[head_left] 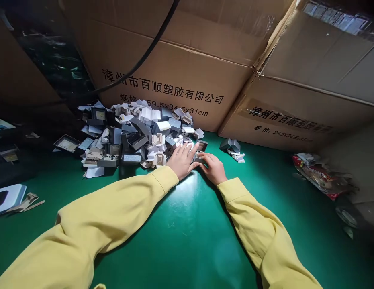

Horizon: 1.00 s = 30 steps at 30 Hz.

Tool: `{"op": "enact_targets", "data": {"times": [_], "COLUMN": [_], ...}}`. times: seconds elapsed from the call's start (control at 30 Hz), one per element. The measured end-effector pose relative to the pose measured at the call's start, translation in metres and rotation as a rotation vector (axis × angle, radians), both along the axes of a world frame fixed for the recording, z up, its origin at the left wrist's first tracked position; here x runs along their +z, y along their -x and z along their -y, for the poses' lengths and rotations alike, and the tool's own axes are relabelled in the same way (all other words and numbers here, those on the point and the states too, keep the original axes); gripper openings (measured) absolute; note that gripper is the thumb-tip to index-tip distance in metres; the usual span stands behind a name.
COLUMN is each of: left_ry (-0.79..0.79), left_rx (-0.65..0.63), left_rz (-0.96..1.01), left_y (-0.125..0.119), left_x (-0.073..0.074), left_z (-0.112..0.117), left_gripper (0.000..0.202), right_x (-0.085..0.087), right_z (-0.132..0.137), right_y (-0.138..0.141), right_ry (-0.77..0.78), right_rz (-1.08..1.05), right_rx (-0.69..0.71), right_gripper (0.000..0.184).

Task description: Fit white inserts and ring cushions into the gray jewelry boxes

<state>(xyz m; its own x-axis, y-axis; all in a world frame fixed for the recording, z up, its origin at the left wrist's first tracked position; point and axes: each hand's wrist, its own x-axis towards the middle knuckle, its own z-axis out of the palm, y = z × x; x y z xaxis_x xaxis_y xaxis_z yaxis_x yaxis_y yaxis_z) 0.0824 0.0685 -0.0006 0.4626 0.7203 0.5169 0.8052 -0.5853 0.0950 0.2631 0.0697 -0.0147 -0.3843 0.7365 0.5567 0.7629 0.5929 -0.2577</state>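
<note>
A small dark grey hinged box (201, 145) stands with its lid raised at the right edge of a heap of similar boxes. My left hand (181, 161) lies against the box's left side, fingers stretched and apart, its thumb reaching toward the near edge. From the right, the bent fingers of my right hand (214, 168) close on the box at its front. What sits inside it is mostly covered by my fingertips. Left of my hands, the heap mixes grey boxes (131, 157) with crumpled white paper inserts (159, 158).
Large cardboard cartons (174, 60) stand along the back of the green tabletop (180, 233). A black cable (144, 56) hangs before them. Another grey box (229, 144) with paper scraps lies right of my hands. A red plastic packet (321, 176) is far right; a white device (9, 198) far left.
</note>
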Motion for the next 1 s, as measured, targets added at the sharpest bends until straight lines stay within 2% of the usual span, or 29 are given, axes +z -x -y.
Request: {"op": "enact_targets", "data": {"times": [0.23,0.37,0.5,0.77,0.87,1.0], "left_ry": [0.075,0.058,0.042,0.023,0.016,0.012], "left_rx": [-0.091,-0.13,-0.128,-0.206,-0.239,-0.212], "left_rz": [0.061,0.12,0.112,0.164,0.177,0.172], "left_y": [0.0043,0.0069,0.0067,0.0082,0.0091,0.0091], "left_x": [0.0043,0.0037,0.0026,0.0026,0.0015,0.0013], "left_z": [-0.0014,-0.0032,-0.003,-0.0073,-0.0089,-0.0083], "left_gripper": [0.052,0.039,0.036,0.034,0.03,0.03], "right_x": [0.0036,0.0046,0.002,0.0011,0.0021,0.004], "right_z": [0.003,0.003,0.0024,0.0059,0.008,0.009], "right_y": [0.0024,0.0018,0.0005,0.002,0.0039,0.0057], "right_ry": [0.011,-0.008,0.002,0.045,0.002,-0.069], "right_rz": [-0.059,-0.101,-0.083,-0.103,-0.084,-0.053], "right_rx": [-0.058,-0.073,-0.088,0.056,0.039,0.035], "right_gripper": [0.007,0.004,0.002,0.008,0.007,0.011]}}
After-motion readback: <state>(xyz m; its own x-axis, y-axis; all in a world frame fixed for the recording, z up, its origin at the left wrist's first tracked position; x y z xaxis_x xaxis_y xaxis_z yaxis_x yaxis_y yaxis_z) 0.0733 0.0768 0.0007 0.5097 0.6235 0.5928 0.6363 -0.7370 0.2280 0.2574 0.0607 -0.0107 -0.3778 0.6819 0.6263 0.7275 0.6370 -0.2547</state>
